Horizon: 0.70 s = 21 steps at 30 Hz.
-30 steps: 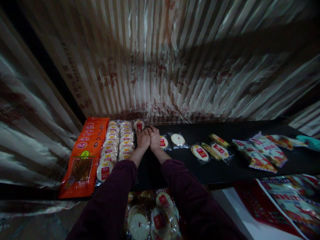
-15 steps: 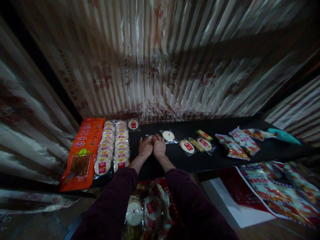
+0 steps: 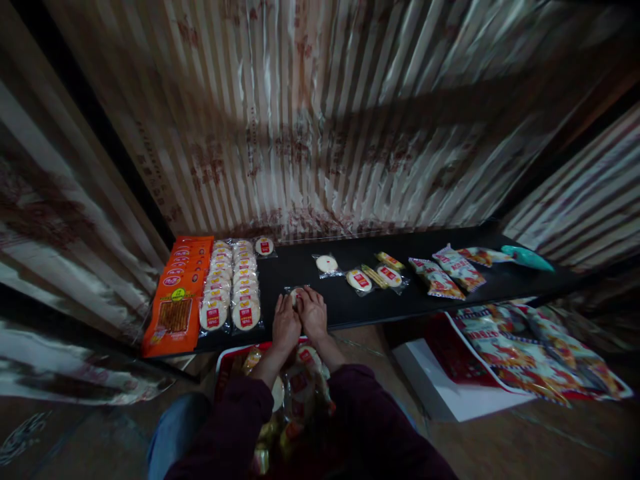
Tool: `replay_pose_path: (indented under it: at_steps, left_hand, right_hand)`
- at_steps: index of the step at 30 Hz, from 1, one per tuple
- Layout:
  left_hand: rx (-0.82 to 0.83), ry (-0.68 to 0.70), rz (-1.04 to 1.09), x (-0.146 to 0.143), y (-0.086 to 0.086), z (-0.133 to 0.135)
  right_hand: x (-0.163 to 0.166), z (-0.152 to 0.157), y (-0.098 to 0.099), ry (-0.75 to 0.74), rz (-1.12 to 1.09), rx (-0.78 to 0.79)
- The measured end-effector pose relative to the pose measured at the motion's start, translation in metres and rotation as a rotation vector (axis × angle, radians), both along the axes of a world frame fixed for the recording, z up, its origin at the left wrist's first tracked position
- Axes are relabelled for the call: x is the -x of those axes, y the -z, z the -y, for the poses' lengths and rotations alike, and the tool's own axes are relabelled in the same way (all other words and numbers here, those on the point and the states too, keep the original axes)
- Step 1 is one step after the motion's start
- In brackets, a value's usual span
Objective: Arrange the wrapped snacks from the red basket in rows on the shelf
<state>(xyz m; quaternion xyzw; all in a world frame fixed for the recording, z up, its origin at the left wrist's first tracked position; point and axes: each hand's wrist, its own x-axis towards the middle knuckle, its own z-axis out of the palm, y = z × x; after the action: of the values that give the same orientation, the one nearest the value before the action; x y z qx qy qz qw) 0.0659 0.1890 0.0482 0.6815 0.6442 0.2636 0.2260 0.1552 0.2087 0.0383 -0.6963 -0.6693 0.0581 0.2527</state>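
Side by side over the black shelf, my left hand and my right hand close round a plastic-wrapped round rice cracker. Fingers cover most of it; only its far edge and some clear wrapper show. To the left, two rows of overlapping wrapped rice crackers run front to back. A single wrapped cracker lies behind them. Right of my hands lies another pale cracker, face plain with a small red mark.
Orange snack packets overlap at the shelf's left end. Rightward lie red-labelled crackers, yellow stick packs, white snack bags and a teal bag. Below are a red basket of snacks and a red-and-white basket of bags.
Both hands have come nearer the shelf's front edge with the cracker between them. The camera view has shifted, showing more of the floor and the basket below.
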Motion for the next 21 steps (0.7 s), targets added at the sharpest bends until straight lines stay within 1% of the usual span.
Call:
replay_pose_path:
  at_steps: [6,10,13,18,21]
  left_hand:
    - [-0.014,0.032,0.01,0.011,0.003,0.046]
    - [-0.039,-0.006,0.074,0.012,0.005,0.067]
    - [-0.018,-0.061,0.159,0.01,0.006,0.077]
    - [0.068,-0.143,0.379,0.009,0.01,0.086]
    - [0.074,-0.166,0.51,0.014,0.013,0.09]
  right_hand:
    - [0.003,0.043,-0.002,-0.035,-0.025,-0.01]
    - [0.005,0.06,-0.002,-0.054,-0.05,-0.039]
    - [0.006,0.069,0.002,-0.076,-0.063,-0.073]
    - [0.007,0.082,0.011,-0.119,-0.114,-0.157]
    - [0.007,0.091,0.014,-0.135,-0.166,-0.16]
